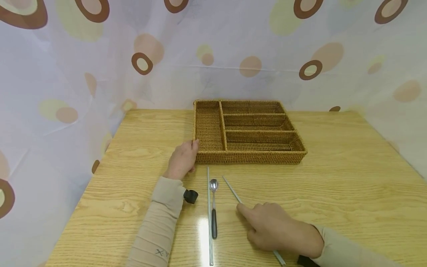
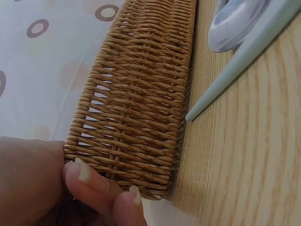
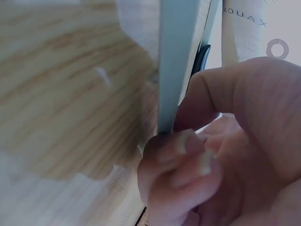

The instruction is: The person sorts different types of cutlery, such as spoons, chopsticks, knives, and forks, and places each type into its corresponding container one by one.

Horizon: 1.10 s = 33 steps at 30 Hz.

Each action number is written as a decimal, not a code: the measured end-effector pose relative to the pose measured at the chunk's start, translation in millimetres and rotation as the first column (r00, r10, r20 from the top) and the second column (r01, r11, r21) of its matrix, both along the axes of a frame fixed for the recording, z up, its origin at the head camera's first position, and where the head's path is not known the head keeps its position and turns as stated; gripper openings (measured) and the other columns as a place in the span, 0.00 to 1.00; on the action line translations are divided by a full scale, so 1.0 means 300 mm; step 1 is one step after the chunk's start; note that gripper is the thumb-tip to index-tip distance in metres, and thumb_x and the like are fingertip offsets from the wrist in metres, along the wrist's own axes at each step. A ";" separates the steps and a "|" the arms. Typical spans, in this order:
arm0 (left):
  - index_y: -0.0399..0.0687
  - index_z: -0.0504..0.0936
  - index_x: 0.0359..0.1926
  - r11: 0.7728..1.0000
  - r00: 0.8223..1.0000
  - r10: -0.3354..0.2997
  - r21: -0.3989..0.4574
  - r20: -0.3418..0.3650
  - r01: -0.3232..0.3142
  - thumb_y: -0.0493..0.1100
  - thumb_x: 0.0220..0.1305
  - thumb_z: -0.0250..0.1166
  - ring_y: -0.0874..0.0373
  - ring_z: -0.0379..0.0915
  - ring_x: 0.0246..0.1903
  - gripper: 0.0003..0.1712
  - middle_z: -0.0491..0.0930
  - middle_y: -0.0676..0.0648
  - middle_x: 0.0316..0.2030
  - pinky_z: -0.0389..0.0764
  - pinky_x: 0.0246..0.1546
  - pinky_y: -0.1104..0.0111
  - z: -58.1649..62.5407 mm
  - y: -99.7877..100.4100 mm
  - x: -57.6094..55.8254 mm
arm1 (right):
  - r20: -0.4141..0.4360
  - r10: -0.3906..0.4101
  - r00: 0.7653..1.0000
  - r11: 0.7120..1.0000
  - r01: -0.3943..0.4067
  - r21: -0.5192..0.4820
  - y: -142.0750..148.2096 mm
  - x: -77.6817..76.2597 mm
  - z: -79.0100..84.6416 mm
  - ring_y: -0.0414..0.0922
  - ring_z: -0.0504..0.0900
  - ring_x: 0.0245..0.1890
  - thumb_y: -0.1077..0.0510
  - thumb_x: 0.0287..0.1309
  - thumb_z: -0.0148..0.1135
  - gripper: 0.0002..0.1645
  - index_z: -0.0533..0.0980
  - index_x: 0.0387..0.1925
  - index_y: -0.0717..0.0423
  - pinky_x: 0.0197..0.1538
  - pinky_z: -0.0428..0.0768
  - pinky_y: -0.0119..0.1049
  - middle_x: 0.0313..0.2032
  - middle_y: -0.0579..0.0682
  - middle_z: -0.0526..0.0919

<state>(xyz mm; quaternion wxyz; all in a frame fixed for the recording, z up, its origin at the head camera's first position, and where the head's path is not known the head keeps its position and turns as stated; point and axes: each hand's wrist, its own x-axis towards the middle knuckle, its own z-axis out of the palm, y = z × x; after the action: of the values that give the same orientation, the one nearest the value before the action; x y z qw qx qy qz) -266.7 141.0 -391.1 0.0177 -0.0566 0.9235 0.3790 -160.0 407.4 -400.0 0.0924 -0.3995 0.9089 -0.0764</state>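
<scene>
At the near left corner of a brown wicker cutlery tray, my left hand grips the rim, thumb on top. Its fingertips curl against the woven side in the left wrist view. My right hand holds a pale grey-green chopstick between thumb and fingers; the stick slants with its thin tip toward the tray. In the right wrist view the chopstick runs into the curled fingers. Between the hands, a second chopstick lies alongside a spoon with a dark handle.
The tray has one long compartment on the left and three crosswise ones on the right, with nothing lying in them. It stands toward the back of a wooden table. A patterned curtain encloses the back and sides.
</scene>
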 end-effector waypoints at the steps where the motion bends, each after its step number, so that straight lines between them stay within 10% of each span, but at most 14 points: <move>1: 0.46 0.74 0.39 1.000 1.000 0.001 0.000 0.003 -0.001 0.59 0.79 0.35 0.57 0.71 0.11 0.28 0.72 0.48 0.16 0.71 0.15 0.68 0.001 0.000 0.000 | 0.003 0.005 1.000 1.000 -0.005 -0.007 0.004 -0.001 0.001 0.33 0.55 0.12 0.62 0.46 0.62 0.15 0.67 0.34 0.47 0.14 0.54 0.27 0.12 0.38 0.61; 13: 0.46 0.74 0.38 1.000 1.000 0.008 -0.018 0.004 -0.008 0.59 0.80 0.36 0.56 0.73 0.12 0.28 0.72 0.47 0.18 0.72 0.18 0.66 0.000 -0.004 -0.002 | -0.153 0.095 0.984 0.991 -0.108 -0.074 0.021 -0.019 0.037 0.30 0.53 0.14 0.63 0.42 0.62 0.15 0.69 0.33 0.46 0.15 0.52 0.24 0.15 0.33 0.60; 23: 0.45 0.76 0.40 0.999 1.000 0.017 -0.041 -0.005 -0.017 0.60 0.79 0.36 0.57 0.73 0.12 0.29 0.76 0.46 0.18 0.73 0.21 0.65 -0.002 -0.004 -0.009 | -0.230 0.050 0.972 0.969 -0.103 -0.223 0.007 -0.129 0.102 0.28 0.55 0.15 0.67 0.40 0.60 0.16 0.72 0.34 0.50 0.16 0.54 0.20 0.15 0.34 0.63; 33: 0.45 0.76 0.38 1.000 1.000 0.012 -0.028 0.001 -0.012 0.59 0.79 0.36 0.57 0.73 0.11 0.29 0.75 0.46 0.17 0.71 0.18 0.66 -0.003 0.000 -0.010 | -0.032 -0.037 0.999 0.934 0.023 -0.356 -0.040 -0.268 0.177 0.32 0.61 0.16 0.68 0.52 0.57 0.10 0.73 0.34 0.50 0.20 0.62 0.26 0.16 0.38 0.67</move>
<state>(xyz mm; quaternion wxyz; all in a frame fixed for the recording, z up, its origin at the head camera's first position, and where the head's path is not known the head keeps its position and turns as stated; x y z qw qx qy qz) -269.7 141.0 -391.8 0.0150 -0.0624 0.9284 0.3660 -240.4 395.4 -346.8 0.0003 -0.3969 0.8877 -0.2332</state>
